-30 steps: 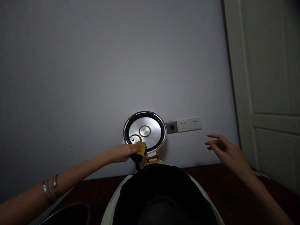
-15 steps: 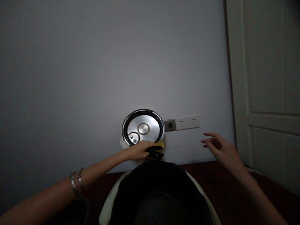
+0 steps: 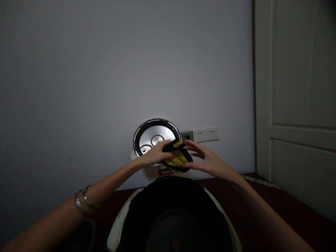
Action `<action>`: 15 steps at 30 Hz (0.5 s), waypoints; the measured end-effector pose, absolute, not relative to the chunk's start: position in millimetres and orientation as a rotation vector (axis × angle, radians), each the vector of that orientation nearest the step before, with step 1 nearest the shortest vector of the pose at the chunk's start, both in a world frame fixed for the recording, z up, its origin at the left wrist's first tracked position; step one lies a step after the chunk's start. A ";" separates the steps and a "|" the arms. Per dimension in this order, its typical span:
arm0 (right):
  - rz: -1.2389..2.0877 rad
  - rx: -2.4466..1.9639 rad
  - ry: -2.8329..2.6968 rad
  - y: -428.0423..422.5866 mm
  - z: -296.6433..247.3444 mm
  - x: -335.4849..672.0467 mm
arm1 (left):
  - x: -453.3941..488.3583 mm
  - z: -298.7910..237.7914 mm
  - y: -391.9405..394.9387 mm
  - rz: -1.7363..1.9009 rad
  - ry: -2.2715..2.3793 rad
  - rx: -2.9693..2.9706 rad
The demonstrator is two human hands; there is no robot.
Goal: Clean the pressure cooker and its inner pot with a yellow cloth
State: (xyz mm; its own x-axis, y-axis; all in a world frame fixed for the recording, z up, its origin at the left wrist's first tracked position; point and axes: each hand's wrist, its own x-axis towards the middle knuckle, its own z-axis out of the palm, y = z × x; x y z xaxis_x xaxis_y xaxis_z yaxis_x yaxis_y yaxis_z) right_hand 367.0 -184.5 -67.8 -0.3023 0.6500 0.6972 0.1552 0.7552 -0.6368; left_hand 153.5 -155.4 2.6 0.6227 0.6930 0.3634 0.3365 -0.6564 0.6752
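Note:
My left hand (image 3: 155, 153) is closed on a folded yellow cloth with black edging (image 3: 178, 159), held up above the back rim of a pot. At the cloth's right side, my right hand (image 3: 206, 159) has its fingers and thumb apart, their tips at the black edging; whether they press on it is unclear. Below both hands is an open electric cooker with a white body (image 3: 119, 224) and a dark inner pot (image 3: 181, 199). Its raised lid (image 3: 157, 134) shows a shiny metal inside, partly covered by my left hand and the cloth.
Behind the lid, a pale wall carries a grey socket (image 3: 187, 135) and white double sockets (image 3: 206, 134). The cooker stands on a dark red surface (image 3: 252, 206). A white panelled door (image 3: 301, 105) is at the right. Something dark and round (image 3: 78, 238) sits at lower left.
My left hand has lifted the cloth off the cooker's back rim, and more of its yellow shows. My right hand has come in from the right to the cloth.

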 end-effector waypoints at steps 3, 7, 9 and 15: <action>0.712 -0.503 -2.061 -182.2 -47.9 366.0 | 159.0 4.1 -156.3 0.862 0.802 2.229; 0.779 -0.479 -2.026 -178.2 -43.2 372.3 | 162.4 9.0 -156.2 0.982 0.929 2.046; 0.670 -0.531 -2.000 -176.6 -44.9 368.6 | 166.8 10.2 -156.8 1.027 0.993 1.946; 0.146 -0.687 -1.859 -173.5 -38.6 346.7 | 181.8 18.0 -165.3 1.078 0.896 1.607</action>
